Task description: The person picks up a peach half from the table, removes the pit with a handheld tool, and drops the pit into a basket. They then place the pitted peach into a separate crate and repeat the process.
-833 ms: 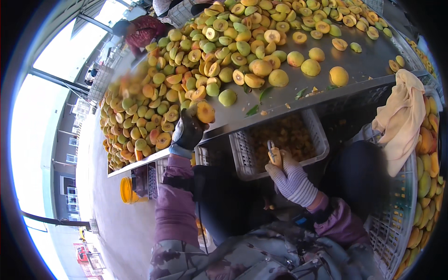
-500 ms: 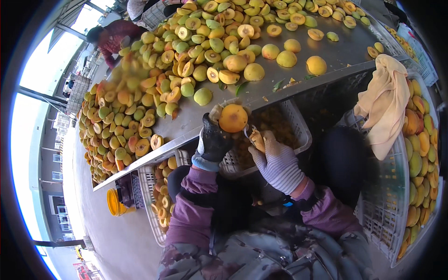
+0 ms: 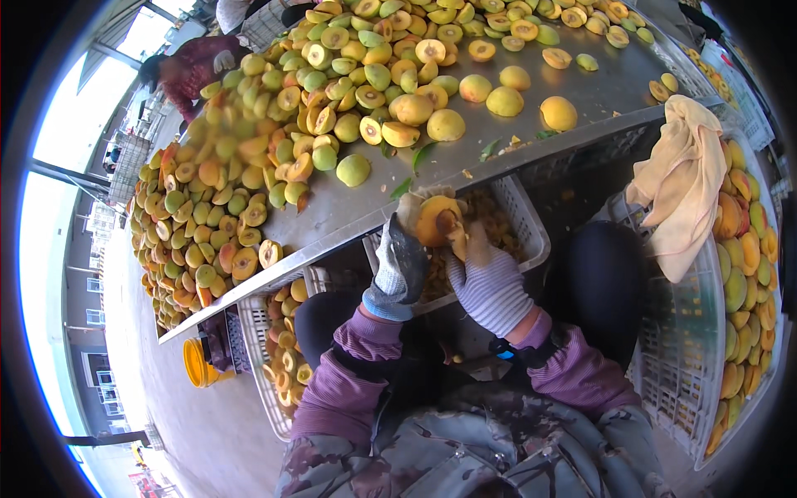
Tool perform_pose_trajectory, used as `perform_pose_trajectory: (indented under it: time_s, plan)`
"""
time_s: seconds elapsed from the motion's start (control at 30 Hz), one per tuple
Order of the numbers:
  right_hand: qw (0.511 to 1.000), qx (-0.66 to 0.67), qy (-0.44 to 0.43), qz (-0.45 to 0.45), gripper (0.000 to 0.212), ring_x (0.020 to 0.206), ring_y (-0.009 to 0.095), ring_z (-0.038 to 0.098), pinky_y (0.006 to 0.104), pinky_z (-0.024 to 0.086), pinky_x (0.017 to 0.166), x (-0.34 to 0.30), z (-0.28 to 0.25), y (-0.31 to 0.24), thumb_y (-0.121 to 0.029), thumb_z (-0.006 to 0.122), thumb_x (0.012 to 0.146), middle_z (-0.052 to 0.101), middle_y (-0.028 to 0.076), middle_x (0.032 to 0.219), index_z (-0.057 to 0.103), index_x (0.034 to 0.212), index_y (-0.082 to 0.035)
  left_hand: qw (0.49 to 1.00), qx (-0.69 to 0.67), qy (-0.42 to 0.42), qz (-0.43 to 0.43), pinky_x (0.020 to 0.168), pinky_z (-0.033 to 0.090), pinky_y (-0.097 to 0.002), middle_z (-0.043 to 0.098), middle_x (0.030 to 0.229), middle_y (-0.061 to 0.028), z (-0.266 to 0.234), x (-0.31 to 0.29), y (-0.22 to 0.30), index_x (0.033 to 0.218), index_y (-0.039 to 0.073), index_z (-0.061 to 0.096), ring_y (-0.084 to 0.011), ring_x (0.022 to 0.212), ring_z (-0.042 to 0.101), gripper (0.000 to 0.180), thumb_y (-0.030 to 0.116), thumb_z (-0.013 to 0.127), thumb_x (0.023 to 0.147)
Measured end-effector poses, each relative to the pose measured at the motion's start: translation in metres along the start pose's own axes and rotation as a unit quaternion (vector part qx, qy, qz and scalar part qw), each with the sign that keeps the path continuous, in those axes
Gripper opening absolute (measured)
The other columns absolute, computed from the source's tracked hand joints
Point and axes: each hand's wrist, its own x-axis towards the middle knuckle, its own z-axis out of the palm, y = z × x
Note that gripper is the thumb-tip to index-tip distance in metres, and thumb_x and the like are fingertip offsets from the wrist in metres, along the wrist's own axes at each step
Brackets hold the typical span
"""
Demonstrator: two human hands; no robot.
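My left hand (image 3: 403,264), in a grey-and-white work glove with dark stains, is closed around a halved yellow peach (image 3: 432,217). The cut face is turned toward my right hand, and its brown centre shows. My right hand (image 3: 496,286), in a striped white glove, grips a small tool with a tan handle (image 3: 458,242). The tool's tip meets the middle of the peach and is hidden there. Below both hands stands a white crate (image 3: 538,222) holding small brownish-yellow pieces too dim to name.
A metal table (image 3: 332,217) bears a large heap of halved peaches (image 3: 232,199). Crates of peach halves stand at my left (image 3: 274,382) and right (image 3: 681,365). A peach-coloured cloth (image 3: 677,183) drapes the right crate. A yellow bucket (image 3: 199,363) stands at left; a person (image 3: 195,70) works beyond.
The peach has been turned so its cut face points toward my right hand. My right hand has brought the tool's tip, earlier seen as a metal hook beside the fruit, into its centre.
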Motion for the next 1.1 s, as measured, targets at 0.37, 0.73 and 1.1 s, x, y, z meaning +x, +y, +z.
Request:
perform_pose_trajectory:
  time_s: [0.37,0.73,1.1]
  plan:
    - [0.996,0.036,-0.083,0.012,0.030,0.069,0.042,0.061,0.0471,0.052,0.063,-0.007,0.009,-0.003,-0.015,0.061,0.084,0.061,0.021,0.076,0.052,0.105,0.004,0.968,-0.181,0.077,-0.153,0.069,0.051,-0.0279,0.066,0.082,-0.0114,0.006,-0.003,-0.005,0.096,0.000,0.063,-0.0180,0.075,0.063,0.074,0.067,0.032,0.094]
    - [0.686,0.591,-0.361,0.224,0.020,0.042,0.008,0.047,0.0246,0.039,0.041,-0.003,-0.032,-0.013,-0.025,0.060,0.094,0.051,0.002,0.060,0.055,0.092,-0.005,0.960,-0.259,-0.048,-0.098,0.060,0.048,-0.0269,0.066,0.076,-0.0126,0.001,-0.003,-0.001,0.089,-0.003,0.065,-0.0162,0.066,0.062,0.074,0.068,0.043,0.090]
    - [0.619,0.623,-0.112,0.465,0.021,0.042,0.011,0.049,0.0272,0.044,0.038,-0.014,-0.003,0.007,-0.029,0.063,0.091,0.052,0.000,0.062,0.054,0.089,-0.010,0.953,0.096,0.266,0.110,0.081,0.050,-0.0268,0.068,0.096,-0.0085,-0.110,-0.073,0.014,0.108,-0.004,0.063,-0.0138,0.087,0.063,0.031,0.025,0.057,0.097]
